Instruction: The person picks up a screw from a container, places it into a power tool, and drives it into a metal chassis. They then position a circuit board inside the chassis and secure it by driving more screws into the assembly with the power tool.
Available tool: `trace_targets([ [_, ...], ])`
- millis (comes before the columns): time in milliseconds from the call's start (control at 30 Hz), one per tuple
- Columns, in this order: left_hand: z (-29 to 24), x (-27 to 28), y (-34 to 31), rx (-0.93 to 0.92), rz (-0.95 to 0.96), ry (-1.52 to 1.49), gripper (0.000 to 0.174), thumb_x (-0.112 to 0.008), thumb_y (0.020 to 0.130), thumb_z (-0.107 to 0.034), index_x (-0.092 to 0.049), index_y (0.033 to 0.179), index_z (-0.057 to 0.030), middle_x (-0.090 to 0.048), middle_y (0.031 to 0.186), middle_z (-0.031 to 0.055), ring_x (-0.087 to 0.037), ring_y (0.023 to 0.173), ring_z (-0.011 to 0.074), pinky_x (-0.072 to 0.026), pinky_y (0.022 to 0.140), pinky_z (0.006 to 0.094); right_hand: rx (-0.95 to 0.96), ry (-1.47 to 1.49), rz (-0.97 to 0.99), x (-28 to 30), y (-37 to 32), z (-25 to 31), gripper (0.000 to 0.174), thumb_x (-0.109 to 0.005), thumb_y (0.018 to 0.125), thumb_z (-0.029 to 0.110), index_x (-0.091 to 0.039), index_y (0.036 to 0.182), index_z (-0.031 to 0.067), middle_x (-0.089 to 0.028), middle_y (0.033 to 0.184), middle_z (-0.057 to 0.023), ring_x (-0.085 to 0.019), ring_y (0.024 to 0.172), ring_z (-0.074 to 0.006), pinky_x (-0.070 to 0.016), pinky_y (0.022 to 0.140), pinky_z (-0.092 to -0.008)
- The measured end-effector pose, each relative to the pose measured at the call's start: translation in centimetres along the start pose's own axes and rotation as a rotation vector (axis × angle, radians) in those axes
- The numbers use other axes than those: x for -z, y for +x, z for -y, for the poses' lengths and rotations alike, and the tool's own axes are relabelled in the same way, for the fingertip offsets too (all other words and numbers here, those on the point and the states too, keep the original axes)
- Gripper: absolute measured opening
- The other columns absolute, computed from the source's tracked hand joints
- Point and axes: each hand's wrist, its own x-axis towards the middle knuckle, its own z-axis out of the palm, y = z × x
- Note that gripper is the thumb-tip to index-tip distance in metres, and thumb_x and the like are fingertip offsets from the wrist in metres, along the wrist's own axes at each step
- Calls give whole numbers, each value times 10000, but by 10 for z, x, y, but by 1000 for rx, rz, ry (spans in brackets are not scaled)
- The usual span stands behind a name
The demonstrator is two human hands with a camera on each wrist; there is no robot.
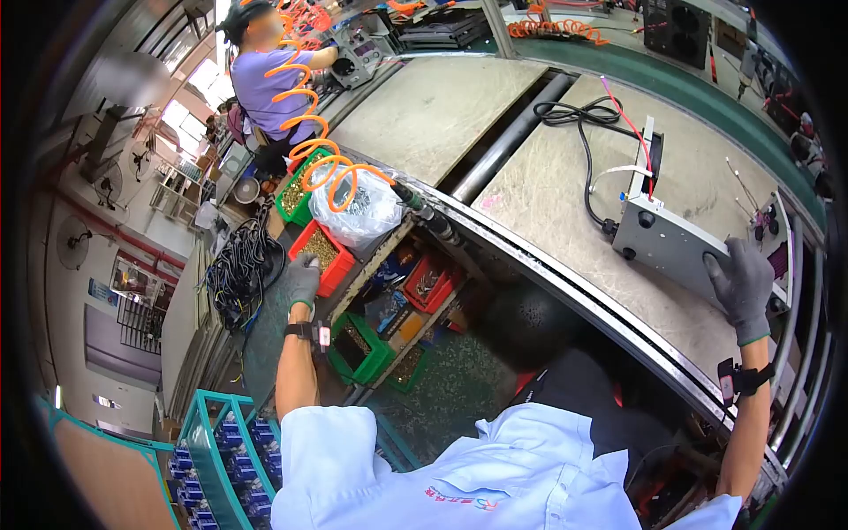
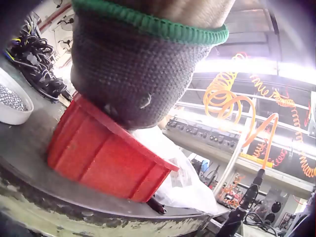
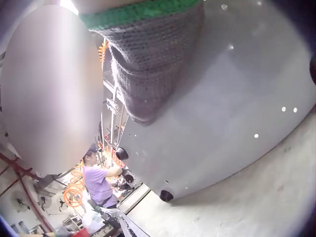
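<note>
The gloved left hand (image 1: 303,281) is at the edge of a red bin (image 1: 323,256) of small brass-coloured parts; in the left wrist view the glove (image 2: 131,74) reaches over the rim of the red bin (image 2: 106,155), its fingertips hidden. At the right, the gloved right hand (image 1: 744,287) grips the end of a grey metal panel (image 1: 667,250) with black feet, thumb on its face. The right wrist view has that glove (image 3: 153,69) against the grey panel (image 3: 222,113), fingers mostly hidden. A black cable and a red wire come off the panel's unit.
A plastic bag (image 1: 358,208) and green bin (image 1: 296,190) lie beyond the red bin. An orange coiled hose (image 1: 309,110) hangs with a tool (image 1: 428,212). Bundled black cables (image 1: 240,274) lie left. Below are more bins (image 1: 360,349). Another person (image 1: 269,88) works farther back.
</note>
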Motion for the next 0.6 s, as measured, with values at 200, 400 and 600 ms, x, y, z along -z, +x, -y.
trace_targets([
  [200,-5,10,-4,-20,-15,90,169,-656,916,-115,-743,1035,-31,-722,784,91,-673,671,150,-528,628,316,-14,-3,5,4,0,4,335,-796,786,293,-609,957,73,-612,800,-111,-620,712,-318,-475,624,-432],
  [400,-43,23,-22,52,-61,-82,190,-624,965,-134,-718,1086,-21,-683,772,50,-622,632,124,-505,586,296,-19,35,-18,1,-3,5,333,-805,772,289,-626,954,74,-625,794,-113,-630,722,-323,-484,631,-438],
  [600,-252,-5,-113,-65,396,-529,126,-671,933,-129,-722,1001,-35,-705,844,63,-653,693,136,-535,614,298,-3,-16,-54,5,-4,8,369,-830,733,352,-661,933,91,-638,766,-98,-640,687,-307,-484,597,-433],
])
